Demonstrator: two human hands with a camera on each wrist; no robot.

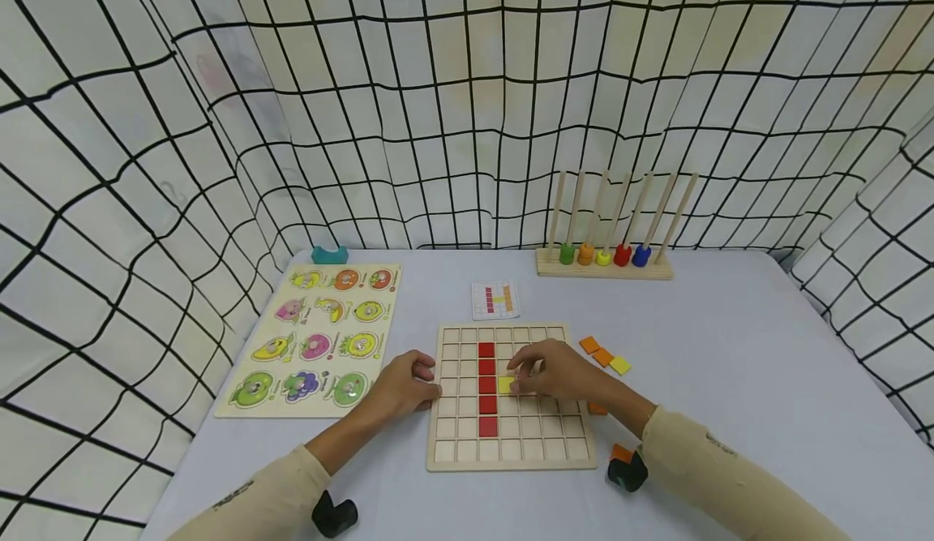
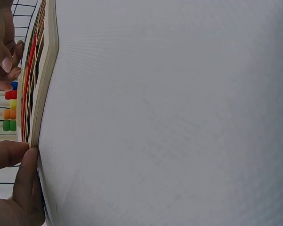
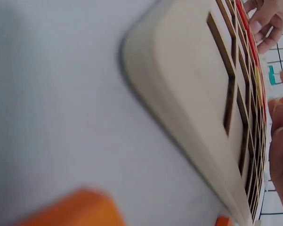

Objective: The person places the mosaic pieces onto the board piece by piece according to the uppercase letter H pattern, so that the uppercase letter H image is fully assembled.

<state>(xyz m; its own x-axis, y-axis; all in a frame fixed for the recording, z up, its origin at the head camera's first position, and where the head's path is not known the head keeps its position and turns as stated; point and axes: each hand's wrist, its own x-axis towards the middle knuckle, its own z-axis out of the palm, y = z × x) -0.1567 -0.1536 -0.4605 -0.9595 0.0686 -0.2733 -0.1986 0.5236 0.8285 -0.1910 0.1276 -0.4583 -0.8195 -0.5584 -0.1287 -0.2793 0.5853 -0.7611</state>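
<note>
A wooden grid board (image 1: 543, 448) lies on the table with a column of several red square tiles (image 1: 487, 405) in its cells. One yellow tile (image 1: 505, 384) sits in the cell right of the middle red one. My left hand (image 1: 403, 380) pinches the board's left edge; the left wrist view shows finger and thumb (image 2: 26, 176) at its rim. Over the board, the right hand (image 1: 549, 369) has its fingertips beside the yellow tile. In the right wrist view, the right hand (image 3: 281, 146) is loosely bent above the grid, and no tile shows between its fingers.
Right of the board lie orange tiles (image 1: 602, 357) and a yellow tile (image 1: 620, 365). A pattern card (image 1: 477, 311) is behind the board. On the left lies a fruit puzzle (image 1: 306, 377), with a teal object (image 1: 330, 256) beyond it. A peg rack (image 1: 606, 272) with coloured beads stands back right. Black netting surrounds the table.
</note>
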